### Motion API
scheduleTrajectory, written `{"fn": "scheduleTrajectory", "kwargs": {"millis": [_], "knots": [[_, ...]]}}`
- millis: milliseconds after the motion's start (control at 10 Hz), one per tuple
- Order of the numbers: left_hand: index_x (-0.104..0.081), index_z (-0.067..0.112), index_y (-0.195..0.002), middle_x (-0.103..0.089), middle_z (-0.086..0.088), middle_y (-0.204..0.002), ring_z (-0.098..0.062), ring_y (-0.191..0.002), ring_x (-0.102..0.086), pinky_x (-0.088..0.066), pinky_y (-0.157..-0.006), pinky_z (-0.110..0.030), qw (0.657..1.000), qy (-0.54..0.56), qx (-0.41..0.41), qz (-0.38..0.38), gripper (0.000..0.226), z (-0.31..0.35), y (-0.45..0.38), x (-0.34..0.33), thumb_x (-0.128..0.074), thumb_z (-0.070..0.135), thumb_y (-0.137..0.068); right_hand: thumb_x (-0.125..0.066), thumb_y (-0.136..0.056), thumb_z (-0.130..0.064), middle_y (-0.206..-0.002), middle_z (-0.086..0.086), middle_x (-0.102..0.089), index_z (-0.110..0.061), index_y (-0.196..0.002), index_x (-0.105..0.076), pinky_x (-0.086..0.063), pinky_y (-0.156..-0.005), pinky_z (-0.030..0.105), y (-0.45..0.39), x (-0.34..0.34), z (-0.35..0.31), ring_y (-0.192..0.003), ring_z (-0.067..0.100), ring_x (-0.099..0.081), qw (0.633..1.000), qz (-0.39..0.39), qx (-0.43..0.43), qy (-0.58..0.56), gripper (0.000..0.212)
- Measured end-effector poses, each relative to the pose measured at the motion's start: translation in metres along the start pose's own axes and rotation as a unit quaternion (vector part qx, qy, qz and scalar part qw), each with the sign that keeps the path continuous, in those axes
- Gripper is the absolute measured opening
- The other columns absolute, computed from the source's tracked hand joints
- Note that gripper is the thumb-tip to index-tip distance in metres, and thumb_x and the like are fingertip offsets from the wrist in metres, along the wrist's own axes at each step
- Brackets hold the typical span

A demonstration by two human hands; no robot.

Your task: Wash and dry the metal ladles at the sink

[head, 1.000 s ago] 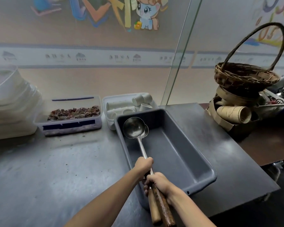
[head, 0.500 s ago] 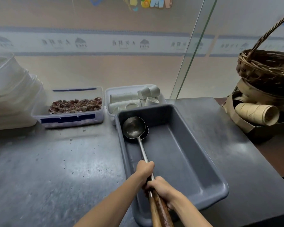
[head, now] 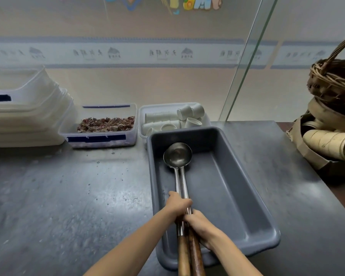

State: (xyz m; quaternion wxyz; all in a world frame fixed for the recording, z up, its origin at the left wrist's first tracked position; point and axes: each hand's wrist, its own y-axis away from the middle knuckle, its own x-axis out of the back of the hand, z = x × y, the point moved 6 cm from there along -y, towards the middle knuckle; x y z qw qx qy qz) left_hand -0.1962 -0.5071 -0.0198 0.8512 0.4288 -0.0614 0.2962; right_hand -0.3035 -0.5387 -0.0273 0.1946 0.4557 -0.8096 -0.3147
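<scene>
Two metal ladles (head: 177,155) with long steel shafts and brown wooden handles lie stacked together, their bowls nested inside a grey plastic tub (head: 245,196). My left hand (head: 177,204) is closed around both shafts near the tub's middle. Just behind it, my right hand (head: 197,221) grips the same shafts where the wooden handles begin. The handles stick out over the tub's near rim toward me.
A clear box of dried brown bits (head: 106,126) and a white box of small white cups (head: 173,119) stand behind the tub. Stacked white containers (head: 22,116) fill the far left. A wicker basket (head: 335,82) and paper rolls (head: 327,144) sit right, past a glass pane (head: 245,60).
The ladle bowls have lined up, one hidden under the other, and sit lower in the tub. The view has tilted down and closer to the counter.
</scene>
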Motion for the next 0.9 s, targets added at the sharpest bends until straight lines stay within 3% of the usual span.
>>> {"fn": "scheduleTrajectory", "kwargs": {"millis": [100, 300, 400, 500, 600, 700, 800, 900], "knots": [[-0.027, -0.001, -0.137, -0.054, -0.015, -0.122, -0.026, -0.107, -0.058, -0.052, -0.082, -0.033, 1.0, -0.017, -0.017, 0.001, 0.074, 0.0, 0.011, 0.001, -0.066, 0.028, -0.081, -0.049, -0.088, -0.013, -0.099, 0.014, -0.078, -0.009, -0.103, -0.074, -0.061, -0.087, 0.043, 0.001, 0.002, -0.002, -0.1, 0.03, -0.073, 1.0, 0.005, 0.006, 0.02, 0.03], [-0.031, 0.0, -0.138, -0.052, -0.014, -0.125, -0.022, -0.11, -0.057, -0.046, -0.073, -0.026, 0.999, -0.035, -0.034, -0.013, 0.076, -0.002, 0.028, 0.003, -0.066, 0.03, -0.078, -0.042, -0.089, -0.013, -0.1, 0.013, -0.078, -0.008, -0.107, -0.073, -0.062, -0.088, 0.042, 0.002, -0.001, -0.001, -0.1, 0.028, -0.073, 0.999, -0.01, 0.002, 0.049, 0.037], [-0.034, 0.003, -0.134, -0.05, -0.012, -0.127, -0.022, -0.111, -0.055, -0.045, -0.075, -0.026, 0.997, -0.046, -0.051, -0.017, 0.071, -0.004, 0.032, 0.005, -0.066, 0.032, -0.078, -0.039, -0.091, -0.014, -0.096, 0.011, -0.078, -0.009, -0.106, -0.073, -0.061, -0.078, 0.036, 0.005, 0.0, -0.003, -0.097, 0.027, -0.073, 0.998, -0.006, 0.004, 0.062, 0.038], [-0.041, 0.005, -0.129, -0.055, -0.006, -0.109, -0.014, -0.091, -0.055, -0.042, -0.065, -0.025, 0.995, -0.073, -0.068, -0.03, 0.058, -0.004, 0.042, 0.008, -0.06, 0.033, -0.081, -0.039, -0.095, -0.019, -0.083, 0.004, -0.068, -0.01, -0.107, -0.07, -0.052, -0.064, 0.028, 0.016, 0.001, -0.011, -0.074, 0.016, -0.063, 0.993, -0.002, -0.003, 0.116, 0.034], [-0.051, 0.011, -0.096, -0.044, 0.001, -0.078, -0.011, -0.065, -0.041, -0.034, -0.058, -0.027, 0.989, -0.095, -0.102, -0.04, 0.026, 0.001, 0.053, 0.018, -0.054, 0.031, -0.08, -0.044, -0.094, -0.03, -0.07, -0.003, -0.05, -0.007, -0.112, -0.065, -0.045, -0.06, 0.024, 0.022, 0.006, -0.021, -0.056, 0.01, -0.043, 0.987, -0.005, 0.0, 0.161, 0.036], [-0.047, 0.011, -0.082, -0.044, -0.009, -0.076, -0.021, -0.065, -0.042, -0.036, -0.061, -0.033, 0.975, -0.162, -0.144, -0.043, 0.019, 0.009, 0.076, 0.04, -0.051, 0.029, -0.08, -0.05, -0.094, -0.033, -0.064, -0.004, -0.036, -0.012, -0.091, -0.052, -0.037, -0.05, 0.024, 0.033, 0.008, -0.034, -0.049, 0.01, -0.033, 0.978, 0.005, 0.001, 0.207, 0.022], [-0.061, 0.008, -0.115, -0.063, -0.015, -0.108, -0.028, -0.099, -0.06, -0.048, -0.086, -0.035, 0.942, -0.247, -0.226, 0.014, 0.035, 0.019, 0.09, 0.08, -0.049, 0.031, -0.092, -0.049, -0.092, -0.029, -0.062, -0.004, -0.03, -0.017, -0.083, -0.04, -0.027, -0.047, 0.025, 0.046, 0.008, -0.057, -0.05, 0.012, -0.026, 0.961, 0.028, 0.022, 0.274, 0.018], [-0.04, 0.024, -0.15, -0.045, -0.006, -0.153, -0.024, -0.139, -0.043, -0.034, -0.114, -0.034, 0.918, -0.262, -0.283, 0.095, 0.054, 0.017, 0.114, 0.134, -0.047, 0.034, -0.097, -0.049, -0.095, -0.039, -0.076, 0.002, -0.048, -0.013, -0.102, -0.057, -0.042, -0.054, 0.025, 0.067, -0.007, -0.079, -0.065, 0.014, -0.046, 0.934, 0.02, 0.028, 0.356, 0.028]]}}
